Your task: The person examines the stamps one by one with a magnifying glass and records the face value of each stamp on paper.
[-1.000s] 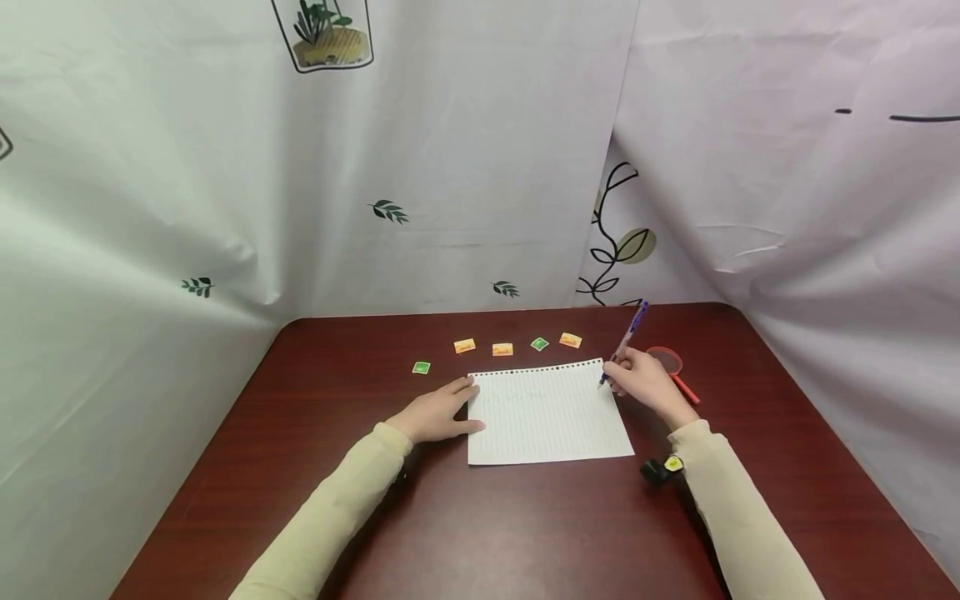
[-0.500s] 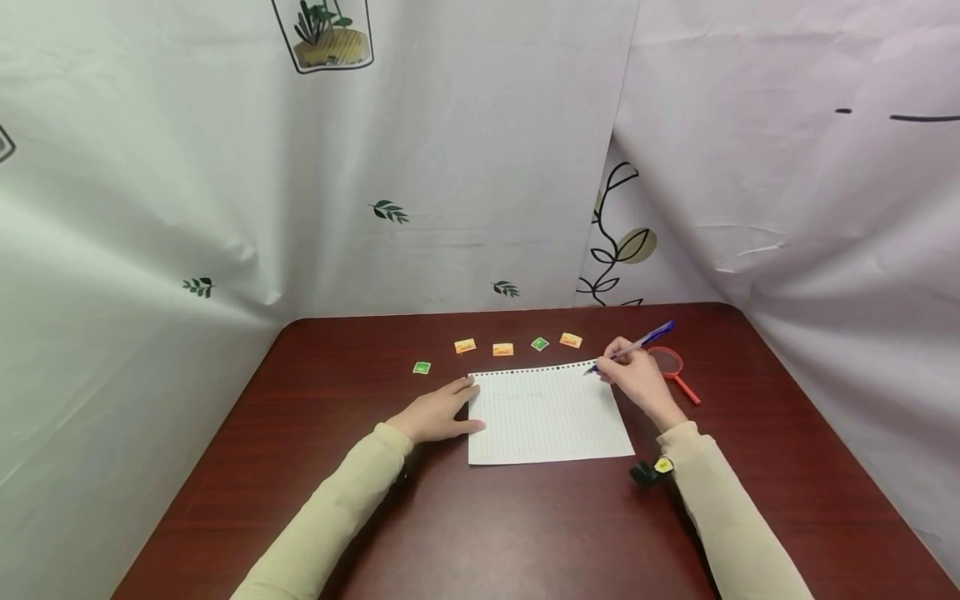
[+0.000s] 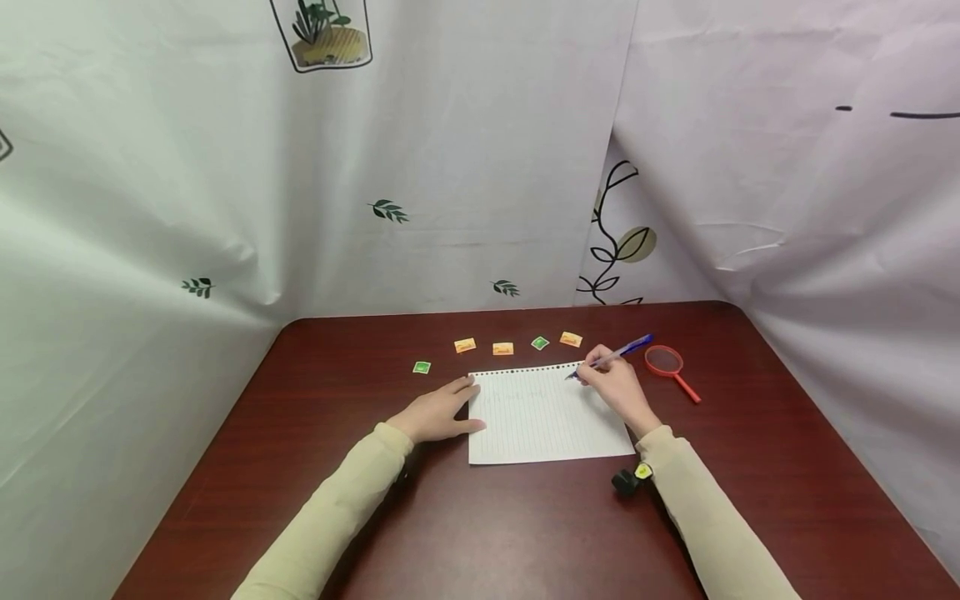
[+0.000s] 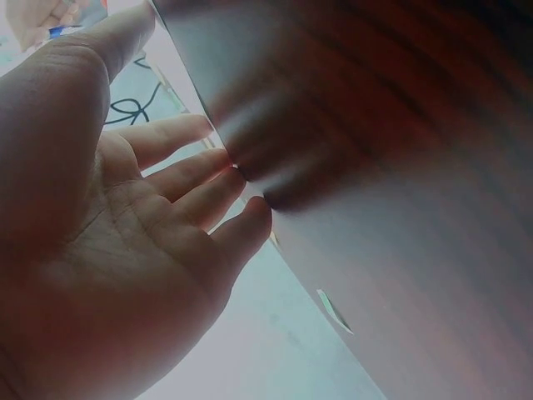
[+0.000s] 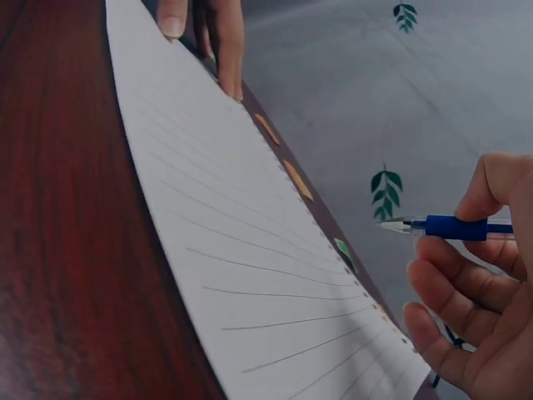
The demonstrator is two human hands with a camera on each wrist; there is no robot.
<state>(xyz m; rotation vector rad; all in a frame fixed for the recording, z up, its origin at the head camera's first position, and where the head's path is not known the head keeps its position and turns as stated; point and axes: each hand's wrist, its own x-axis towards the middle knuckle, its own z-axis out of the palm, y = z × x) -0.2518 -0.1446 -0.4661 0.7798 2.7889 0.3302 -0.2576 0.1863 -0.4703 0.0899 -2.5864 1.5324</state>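
Observation:
A sheet of lined paper (image 3: 551, 421) with a punched top edge lies on the table, faint marks showing near its upper part. On its left edge rests my left hand (image 3: 435, 414), fingers spread and thumb on the sheet. My right hand (image 3: 617, 387) pinches a blue pen (image 3: 622, 350) between thumb and fingers over the paper's upper right corner. In the right wrist view the pen tip (image 5: 391, 225) points out past the fingertips; whether it touches the paper, I cannot tell.
Several small orange cards (image 3: 502, 349) and green cards (image 3: 422, 367) lie in a loose row beyond the paper on the dark red table (image 3: 495, 533). A red magnifying glass (image 3: 664, 361) sits right of my right hand. Pale patterned cloth (image 3: 480, 167) hangs behind.
My right hand has moved left over the paper with the pen, which has tipped from steep to flatter. The magnifying glass is now fully uncovered. My left hand has stayed put.

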